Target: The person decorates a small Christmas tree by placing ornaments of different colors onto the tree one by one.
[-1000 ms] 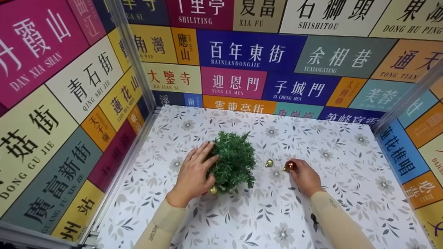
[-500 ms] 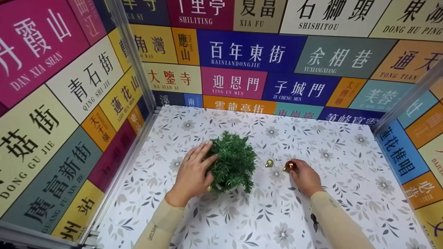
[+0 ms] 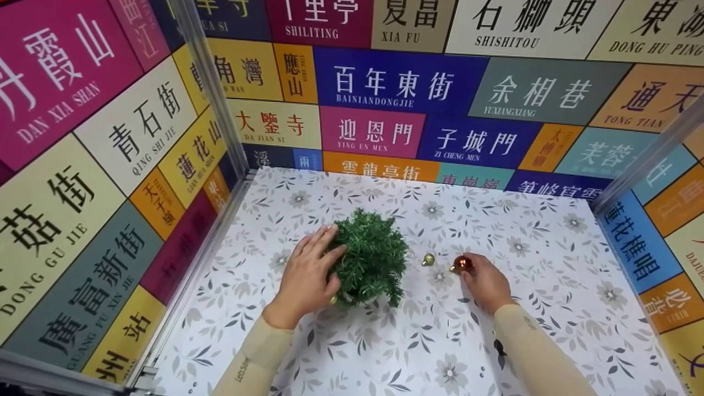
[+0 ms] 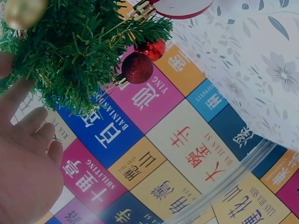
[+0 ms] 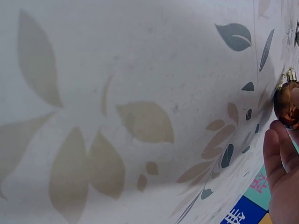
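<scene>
A small artificial Christmas tree (image 3: 371,258) stands near the middle of the table. My left hand (image 3: 308,272) holds it by its left side, with thumb and forefinger at the foliage. In the left wrist view, a gold bauble (image 4: 24,13), a glittery dark red bauble (image 4: 137,68), a shiny red bauble (image 4: 153,49) and a red-and-white ornament (image 4: 184,7) hang on the tree. To the right, my right hand (image 3: 487,281) pinches a shiny copper-brown bauble (image 3: 462,263) at the tabletop. The tree's base is hidden.
A small gold bauble (image 3: 428,259) lies between the tree and my right hand. The table's cloth (image 3: 451,335) is white with grey flowers. Walls of coloured name panels (image 3: 399,80) and metal posts (image 3: 212,82) surround the table at the back and sides.
The tree has turned slightly under my left hand, and the gold bauble at its lower left is now mostly behind the thumb. My right hand stays put with the copper-brown bauble.
</scene>
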{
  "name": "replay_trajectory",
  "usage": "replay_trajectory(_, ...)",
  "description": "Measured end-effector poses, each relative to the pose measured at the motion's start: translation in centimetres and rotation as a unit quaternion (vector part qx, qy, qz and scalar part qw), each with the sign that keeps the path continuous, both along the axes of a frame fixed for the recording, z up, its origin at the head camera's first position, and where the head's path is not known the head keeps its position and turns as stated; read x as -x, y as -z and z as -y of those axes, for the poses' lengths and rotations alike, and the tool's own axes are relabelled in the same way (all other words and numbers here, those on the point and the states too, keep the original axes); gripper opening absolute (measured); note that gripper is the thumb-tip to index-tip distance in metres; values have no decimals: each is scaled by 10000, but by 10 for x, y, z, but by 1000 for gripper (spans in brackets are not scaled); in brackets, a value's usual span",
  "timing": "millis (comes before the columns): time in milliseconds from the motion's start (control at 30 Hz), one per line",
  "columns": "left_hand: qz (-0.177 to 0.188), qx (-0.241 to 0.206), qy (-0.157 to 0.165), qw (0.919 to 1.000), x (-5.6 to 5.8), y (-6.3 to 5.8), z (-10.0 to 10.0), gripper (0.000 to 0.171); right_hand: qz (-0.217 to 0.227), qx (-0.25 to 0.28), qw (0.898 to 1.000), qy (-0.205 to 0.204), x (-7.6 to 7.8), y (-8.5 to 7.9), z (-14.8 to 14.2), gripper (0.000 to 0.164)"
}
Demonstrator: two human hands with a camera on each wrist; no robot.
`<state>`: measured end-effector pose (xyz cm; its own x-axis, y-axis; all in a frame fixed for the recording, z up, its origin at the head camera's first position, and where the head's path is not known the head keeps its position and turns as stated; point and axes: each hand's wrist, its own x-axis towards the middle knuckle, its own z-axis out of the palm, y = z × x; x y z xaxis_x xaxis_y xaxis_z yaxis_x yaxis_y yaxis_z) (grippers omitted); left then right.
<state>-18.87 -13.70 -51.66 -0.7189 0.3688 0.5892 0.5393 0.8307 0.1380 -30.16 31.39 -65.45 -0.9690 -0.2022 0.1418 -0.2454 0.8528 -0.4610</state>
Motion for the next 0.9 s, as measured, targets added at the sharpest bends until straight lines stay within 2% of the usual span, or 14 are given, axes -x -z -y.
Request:
replay_trajectory(367, -2, -6, 25, 10000, 0, 1, 0, 52, -127, -53, 9999, -54, -1, 3, 0, 52)
replay_trajectory(633, 243, 36, -10, 9997, -2, -1, 0, 53, -335, -12, 9994, -128, -1, 5, -2, 53)
replay_trajectory(900, 260, -9, -28, 9997, -2, 0, -1, 53, -110, 120, 9997, -192, -10, -8, 4, 56)
